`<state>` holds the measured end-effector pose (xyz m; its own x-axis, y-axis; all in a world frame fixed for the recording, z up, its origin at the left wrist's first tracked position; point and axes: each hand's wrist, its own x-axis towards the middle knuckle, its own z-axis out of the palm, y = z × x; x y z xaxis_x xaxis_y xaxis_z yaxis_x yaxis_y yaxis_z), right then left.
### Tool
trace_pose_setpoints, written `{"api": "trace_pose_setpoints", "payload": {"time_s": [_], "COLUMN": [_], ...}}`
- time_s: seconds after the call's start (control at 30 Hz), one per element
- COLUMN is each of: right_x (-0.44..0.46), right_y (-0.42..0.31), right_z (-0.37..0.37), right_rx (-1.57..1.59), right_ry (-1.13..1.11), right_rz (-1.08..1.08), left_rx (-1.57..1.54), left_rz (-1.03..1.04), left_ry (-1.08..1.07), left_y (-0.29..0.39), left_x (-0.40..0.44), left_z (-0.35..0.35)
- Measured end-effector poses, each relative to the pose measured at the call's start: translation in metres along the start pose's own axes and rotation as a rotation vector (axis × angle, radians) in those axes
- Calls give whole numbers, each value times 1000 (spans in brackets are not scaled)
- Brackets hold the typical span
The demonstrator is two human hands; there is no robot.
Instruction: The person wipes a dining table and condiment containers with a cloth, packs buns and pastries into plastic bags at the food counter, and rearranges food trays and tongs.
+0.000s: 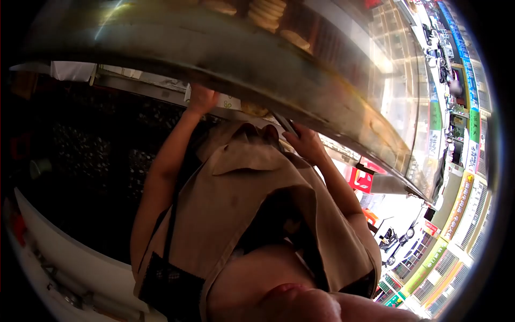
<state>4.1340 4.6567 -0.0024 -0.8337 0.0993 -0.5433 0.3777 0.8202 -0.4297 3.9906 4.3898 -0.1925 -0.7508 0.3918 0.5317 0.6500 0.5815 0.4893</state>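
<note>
Below the metal edge of a glass case [300,70], my left hand [204,99] is closed on a white bag with green print [229,102]; its fingertips are partly hidden. My right hand [307,144] grips a long metal utensil [284,123], probably tongs, which points toward the bag. Between the hands, close to the utensil's far end, is a yellowish-brown food item [254,109], partly covered by the case edge.
Stacked round flat breads [266,13] show inside the glass case. A brown apron [241,177] covers my torso. Dark speckled flooring [102,145] lies at left, beside a pale curved edge [70,236]. A red box [360,180] and a street with vehicles and signs are at right.
</note>
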Motion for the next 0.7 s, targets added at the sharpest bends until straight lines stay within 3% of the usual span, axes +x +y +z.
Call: {"api": "trace_pose_setpoints", "payload": {"time_s": [0.07,0.13,0.23,0.37,0.43,0.53,0.6,0.63,0.7], "right_x": [-3,0,-3,0,2,5,4,4,3], "right_y": [3,23,30,45,54,63,56,53,55], "right_z": [1,7,9,8,10,8,5,4,2], "right_rx": [-24,-204,-146,54,-159,-203,-58,90,94], "right_ry": [24,215,220,106,280,83,23,-37,3], "right_rz": [39,-412,-412,-349,-609,-449,-349,-241,-325], "left_rx": [132,259,299,90,19,-226,80,87,242], "left_rz": [66,132,31,88,75,-19,290,284,364], "left_ry": [-59,-116,-412,-233,-232,-373,-214,-213,-120], "left_y": [-1,0,4,0,6,23,35,31,21], "left_x": [-4,-4,2,7,16,35,56,55,48], "left_z": [-1,-7,-17,-23,-30,-46,-71,-72,-68]}}
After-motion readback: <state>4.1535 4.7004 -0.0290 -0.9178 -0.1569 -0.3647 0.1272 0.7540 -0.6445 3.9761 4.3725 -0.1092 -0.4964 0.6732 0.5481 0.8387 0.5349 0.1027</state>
